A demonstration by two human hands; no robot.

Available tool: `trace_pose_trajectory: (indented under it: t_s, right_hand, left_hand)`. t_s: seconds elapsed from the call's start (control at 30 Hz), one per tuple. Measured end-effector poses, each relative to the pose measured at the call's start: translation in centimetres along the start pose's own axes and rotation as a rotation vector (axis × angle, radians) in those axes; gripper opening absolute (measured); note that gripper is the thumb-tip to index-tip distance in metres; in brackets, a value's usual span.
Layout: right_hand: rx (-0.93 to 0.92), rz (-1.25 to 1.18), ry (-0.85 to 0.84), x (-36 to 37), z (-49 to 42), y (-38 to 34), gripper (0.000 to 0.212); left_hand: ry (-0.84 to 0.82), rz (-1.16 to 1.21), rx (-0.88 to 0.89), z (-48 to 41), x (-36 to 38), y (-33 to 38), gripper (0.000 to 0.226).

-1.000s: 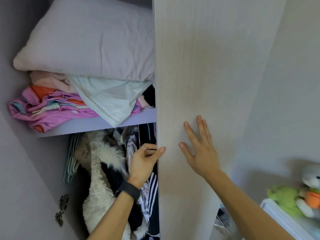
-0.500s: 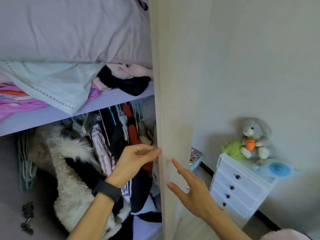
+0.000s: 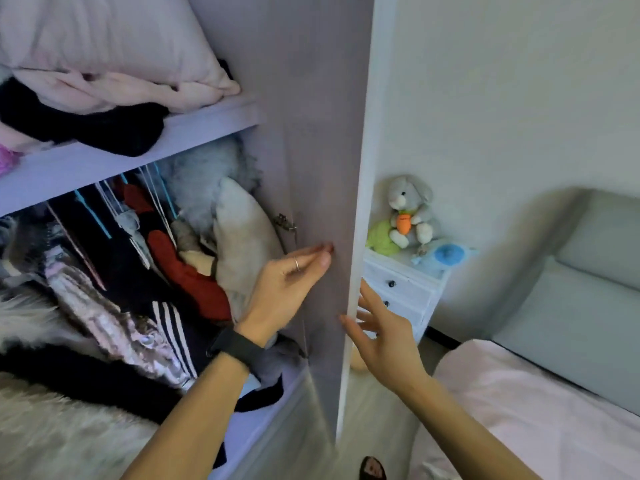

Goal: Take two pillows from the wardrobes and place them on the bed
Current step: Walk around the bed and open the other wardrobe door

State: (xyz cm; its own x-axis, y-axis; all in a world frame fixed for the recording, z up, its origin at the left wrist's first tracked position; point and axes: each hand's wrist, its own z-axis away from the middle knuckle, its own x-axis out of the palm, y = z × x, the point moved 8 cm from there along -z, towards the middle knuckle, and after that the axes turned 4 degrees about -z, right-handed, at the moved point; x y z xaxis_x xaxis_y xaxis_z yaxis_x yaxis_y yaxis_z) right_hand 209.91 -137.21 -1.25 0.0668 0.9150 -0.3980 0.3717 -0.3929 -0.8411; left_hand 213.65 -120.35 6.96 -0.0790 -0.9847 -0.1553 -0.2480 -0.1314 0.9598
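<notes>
A pale pink pillow (image 3: 100, 32) lies on the wardrobe's upper shelf (image 3: 69, 164), on top of folded clothes. A second, greyish-white pillow (image 3: 242, 247) stands upright among the hanging clothes below the shelf. My left hand (image 3: 287, 285), with a ring and a black wristband, lies flat against the inner face of the wardrobe door (image 3: 325, 168), fingers together. My right hand (image 3: 384, 334) is open with spread fingers just past the door's outer edge. The bed (image 3: 519, 410) with a pink sheet is at the lower right.
A white chest of drawers (image 3: 401, 289) stands right of the door, with a grey plush rabbit (image 3: 408, 209), a green toy and a blue toy on it. A grey padded headboard (image 3: 588, 289) backs the bed. Coats and a fluffy white garment (image 3: 41, 438) fill the wardrobe's lower part.
The wardrobe door has swung wide open to the right. My left hand moved from the door's edge onto its inner face; my right hand came off the front. The view turned right, showing the bed.
</notes>
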Motion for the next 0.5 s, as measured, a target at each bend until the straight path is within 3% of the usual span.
trace_pose_trajectory:
  t_s: [0.07, 0.27, 0.37, 0.5]
  right_hand:
    - [0.028, 0.015, 0.042, -1.6, 0.2, 0.8, 0.061]
    - [0.164, 0.064, 0.258, -8.2, -1.6, 3.9, 0.055]
    - [0.241, 0.091, 0.302, -10.9, -3.6, 5.6, 0.047]
    - [0.290, 0.130, 0.316, -12.3, -5.4, 6.8, 0.039]
  left_hand:
    - [-0.011, -0.169, 0.095, -0.7, 1.5, -0.4, 0.033]
    - [-0.102, -0.993, 0.398, -3.3, 9.3, -3.1, 0.095]
    - [-0.117, -1.100, 0.370, -5.8, 12.4, -4.6, 0.115]
    - [-0.126, -1.103, 0.311, -7.4, 14.2, -6.8, 0.124]
